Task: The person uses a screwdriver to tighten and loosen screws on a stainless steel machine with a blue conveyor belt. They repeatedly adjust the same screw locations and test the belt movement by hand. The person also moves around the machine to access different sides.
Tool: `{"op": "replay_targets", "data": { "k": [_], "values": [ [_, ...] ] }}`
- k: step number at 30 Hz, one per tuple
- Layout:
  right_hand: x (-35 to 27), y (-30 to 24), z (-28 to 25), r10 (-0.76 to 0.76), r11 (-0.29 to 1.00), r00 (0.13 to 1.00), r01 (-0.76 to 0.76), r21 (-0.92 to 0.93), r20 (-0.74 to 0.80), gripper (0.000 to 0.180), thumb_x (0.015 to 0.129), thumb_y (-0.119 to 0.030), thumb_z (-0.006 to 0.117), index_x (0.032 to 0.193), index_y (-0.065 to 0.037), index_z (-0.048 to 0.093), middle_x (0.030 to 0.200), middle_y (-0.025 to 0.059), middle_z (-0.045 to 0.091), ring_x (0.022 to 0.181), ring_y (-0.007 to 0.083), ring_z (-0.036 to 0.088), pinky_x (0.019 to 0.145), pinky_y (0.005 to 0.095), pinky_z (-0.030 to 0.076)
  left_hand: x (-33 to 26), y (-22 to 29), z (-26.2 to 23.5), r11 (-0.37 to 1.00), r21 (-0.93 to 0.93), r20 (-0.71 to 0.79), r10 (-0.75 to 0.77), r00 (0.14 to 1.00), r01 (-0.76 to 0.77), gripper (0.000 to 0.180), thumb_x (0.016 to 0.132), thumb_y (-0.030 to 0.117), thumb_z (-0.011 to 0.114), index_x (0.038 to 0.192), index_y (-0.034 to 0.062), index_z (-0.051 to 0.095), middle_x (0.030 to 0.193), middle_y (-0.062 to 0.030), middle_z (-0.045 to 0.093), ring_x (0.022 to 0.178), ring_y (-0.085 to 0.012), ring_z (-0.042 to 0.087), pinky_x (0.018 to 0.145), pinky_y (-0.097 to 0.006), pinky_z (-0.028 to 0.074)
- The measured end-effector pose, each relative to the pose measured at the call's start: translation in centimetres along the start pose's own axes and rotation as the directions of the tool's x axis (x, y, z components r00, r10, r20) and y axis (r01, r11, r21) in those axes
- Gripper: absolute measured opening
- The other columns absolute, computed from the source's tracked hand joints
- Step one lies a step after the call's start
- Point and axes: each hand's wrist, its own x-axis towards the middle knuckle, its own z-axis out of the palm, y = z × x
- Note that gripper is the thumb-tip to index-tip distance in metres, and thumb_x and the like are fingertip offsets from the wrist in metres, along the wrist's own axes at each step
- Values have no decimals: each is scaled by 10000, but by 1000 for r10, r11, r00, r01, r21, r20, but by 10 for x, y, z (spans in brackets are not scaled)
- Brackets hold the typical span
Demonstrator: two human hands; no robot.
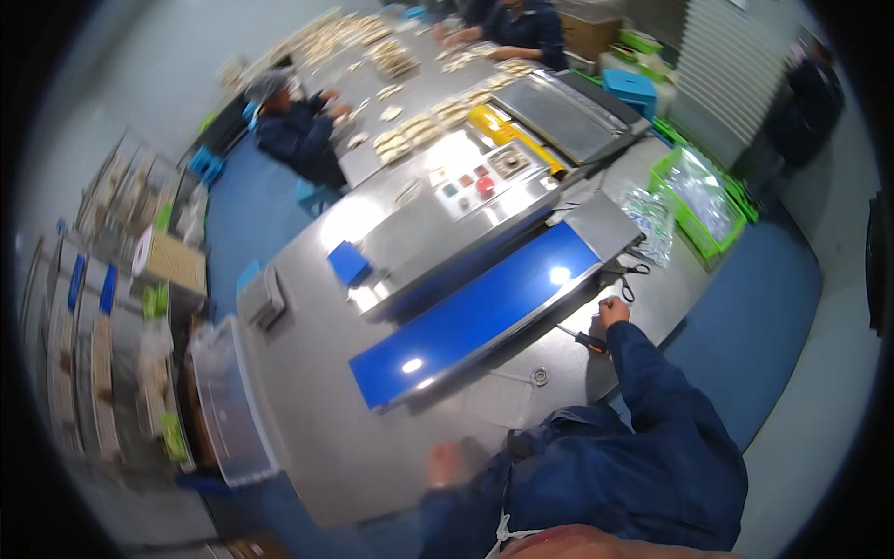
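My right hand (613,311) is closed above the steel table, beside the front edge of a blue conveyor belt (484,312). Whether anything is inside its fingers is too small to make out. Just below it lies a screwdriver (589,342) with a dark and orange handle. Black-handled scissors (629,287) rest a little beyond it. Over the near table edge, my left hand (447,463) is smeared by motion, so its fingers do not show. Closest to it is a pale, see-through flat tray (498,399). A small round metal piece (540,375) sits by that tray.
Behind the belt stands a steel machine with a control panel (484,183). A green crate (703,210) of clear packets is at the right. At the left are a clear plastic bin (233,410) and racks. Co-workers (293,130) handle pale pieces on the far table.
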Motion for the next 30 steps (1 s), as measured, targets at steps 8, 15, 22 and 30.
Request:
{"op": "replay_targets", "data": {
  "k": [8, 15, 22, 30],
  "values": [
    [-199, -131, 1, -321, 811, 551, -259, 524, 770, 264, 908, -137, 677, 1106, 38, 686, 841, 94, 705, 698, 158, 682, 645, 303, 564, -2, 176, 5, 933, -350, 68, -69, 995, 89, 292, 1000, 187, 619, 1230, 9, 648, 1093, -67, 709, 940, -136, 679, 810, -264, 545],
    [-273, -207, -19, -448, 845, 336, -145, 515, 829, 283, 938, -187, 678, 1127, 24, 670, 964, 86, 712, 763, 132, 675, 670, 290, 546, -14, 255, -4, 781, -617, 14, -110, 994, 96, 243, 963, 150, 669, 1161, 9, 688, 1041, -46, 717, 876, -109, 666, 762, -266, 538],
    [-280, -235, -30, -487, 786, 295, -264, 560, 822, 229, 972, -108, 654, 1165, 11, 625, 919, 41, 659, 755, 107, 636, 663, 263, 529, -10, 260, -13, 790, -612, -125, -70, 990, -21, 185, 953, 161, 679, 1047, 5, 711, 949, -29, 728, 853, -78, 646, 736, -256, 523],
    [-282, -256, -35, -754, 647, 470, 410, 643, 459, 150, 903, -35, 716, 1046, 1, 687, 909, 74, 688, 766, 134, 676, 666, 259, 552, 11, 265, -9, 481, -851, 100, -251, 963, 213, 239, 1028, 259, 576, 1053, 37, 661, 879, 10, 639, 782, -72, 574, 713, -238, 469]
  ]
}}
